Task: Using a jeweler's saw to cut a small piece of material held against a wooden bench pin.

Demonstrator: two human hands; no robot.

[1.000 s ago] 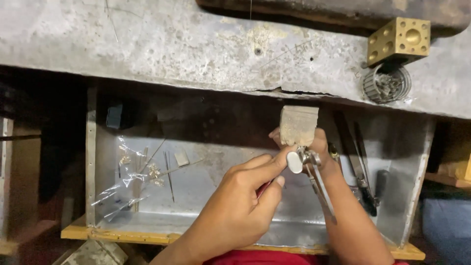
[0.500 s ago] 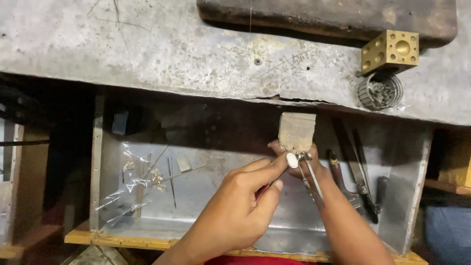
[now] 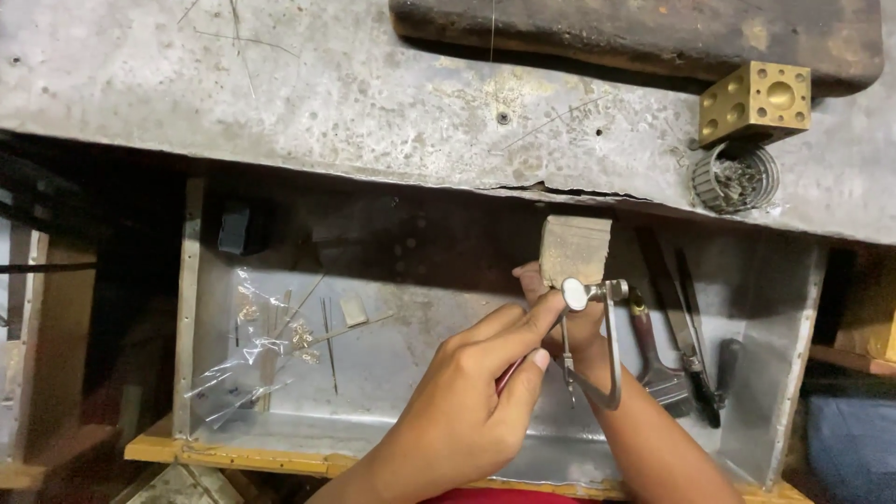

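Steel saw frame (image 3: 597, 345) hangs just below the wooden bench pin (image 3: 574, 247), seemingly braced there for steadiness; the left hand (image 3: 467, 411) pinches the frame's round thumbscrew (image 3: 574, 294) between thumb and forefinger; the right hand (image 3: 560, 308), mostly hidden behind, seems clasped around the frame, its hold uncertain; right of the pin lie pliers (image 3: 691, 336); above it, on the table (image 3: 280, 93), a brass cube (image 3: 756, 101).

The right hand (image 3: 560, 313) is mostly hidden behind the left hand (image 3: 467, 401) and the small metal saw frame (image 3: 602, 341). Small bits inside the crumpled clear plastic bag (image 3: 252, 350) are too tiny to identify.
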